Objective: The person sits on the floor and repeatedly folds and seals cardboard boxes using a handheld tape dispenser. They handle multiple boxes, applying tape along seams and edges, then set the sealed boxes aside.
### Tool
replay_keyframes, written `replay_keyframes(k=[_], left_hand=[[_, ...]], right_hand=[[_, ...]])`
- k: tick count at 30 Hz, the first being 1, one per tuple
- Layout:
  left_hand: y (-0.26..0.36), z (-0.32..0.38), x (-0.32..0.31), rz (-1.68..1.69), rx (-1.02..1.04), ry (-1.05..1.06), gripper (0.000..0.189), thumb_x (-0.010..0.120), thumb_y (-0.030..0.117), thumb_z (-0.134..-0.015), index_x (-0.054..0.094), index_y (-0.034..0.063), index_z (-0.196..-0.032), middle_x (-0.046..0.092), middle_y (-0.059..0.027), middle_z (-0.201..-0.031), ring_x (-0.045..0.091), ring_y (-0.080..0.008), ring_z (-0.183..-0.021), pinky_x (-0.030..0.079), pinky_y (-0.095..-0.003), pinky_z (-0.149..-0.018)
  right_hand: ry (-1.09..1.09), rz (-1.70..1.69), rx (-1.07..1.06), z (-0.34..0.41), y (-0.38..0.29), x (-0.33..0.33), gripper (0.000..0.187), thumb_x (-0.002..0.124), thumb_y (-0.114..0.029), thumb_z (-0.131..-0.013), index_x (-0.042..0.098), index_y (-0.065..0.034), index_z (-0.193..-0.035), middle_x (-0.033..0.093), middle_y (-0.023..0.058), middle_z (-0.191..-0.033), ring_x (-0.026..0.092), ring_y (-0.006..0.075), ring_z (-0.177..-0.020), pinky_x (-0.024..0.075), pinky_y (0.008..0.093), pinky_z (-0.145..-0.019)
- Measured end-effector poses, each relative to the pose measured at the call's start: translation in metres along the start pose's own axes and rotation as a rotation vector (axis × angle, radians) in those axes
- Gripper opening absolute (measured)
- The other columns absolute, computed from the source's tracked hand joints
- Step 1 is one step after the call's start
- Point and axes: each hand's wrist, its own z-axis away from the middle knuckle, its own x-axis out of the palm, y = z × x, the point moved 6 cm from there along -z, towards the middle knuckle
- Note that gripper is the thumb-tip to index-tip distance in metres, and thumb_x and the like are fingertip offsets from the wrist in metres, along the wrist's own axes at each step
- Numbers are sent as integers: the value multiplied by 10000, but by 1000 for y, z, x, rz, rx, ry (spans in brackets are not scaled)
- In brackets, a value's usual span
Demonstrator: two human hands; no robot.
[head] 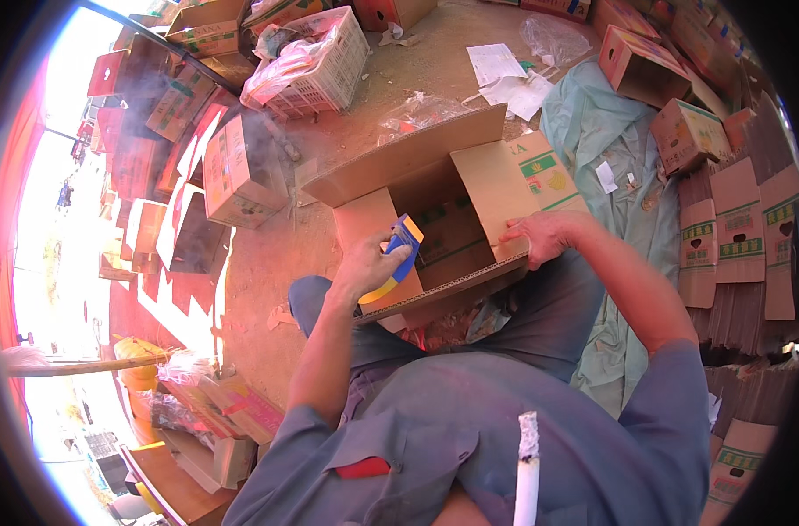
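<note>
Before me, at my knees, a cardboard banana box (412, 158) stands with its flaps spread and its inside showing. My left hand (373, 260) is closed around a blue and yellow handheld tool (399, 253), perhaps a stapler or tape dispenser, over the box's left flap. On the right, my right hand (537, 237) holds the near right corner of the box, fingers on the right flap and thumb at the edge. A lit cigarette (527, 467) juts up at the bottom of the view.
Left of the box lie more cardboard boxes (232, 171). A white plastic crate (327, 72) holding bags stands beyond it. On the right are a green cloth sheet (597, 125), loose papers (505, 72) and stacks of flattened cartons (735, 230). A wooden pole (90, 367) reaches in from the left.
</note>
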Motion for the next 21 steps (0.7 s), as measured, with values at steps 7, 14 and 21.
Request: replay_keyframes(k=[7, 14, 21], left_hand=[[101, 10, -118, 300, 383, 533, 454, 703, 325, -959, 651, 17, -1289, 750, -146, -994, 713, -178, -915, 550, -329, -808], [93, -42, -96, -245, 430, 523, 448, 656, 364, -945, 658, 26, -1239, 730, -229, -1016, 702, -383, -949, 532, -458, -859], [21, 7, 59, -307, 426, 362, 566, 719, 324, -891, 575, 17, -1345, 682, -203, -965, 662, -387, -938, 509, -495, -847]], right_hand=[[285, -94, 90, -34, 18, -57, 1017, 953, -425, -513, 562, -121, -1401, 719, 157, -1127, 653, 349, -1136, 517, 413, -973], [1318, -194, 105, -32, 51, 5, 1305, 957, -521, -484, 328, -78, -1538, 406, 166, -1529, 335, 366, -1448, 328, 532, -1152], [1219, 89, 204, -26, 29, -14, 1192, 860, -592, -638, 314, -66, -1556, 324, 176, -1585, 260, 387, -1487, 289, 561, -1181]])
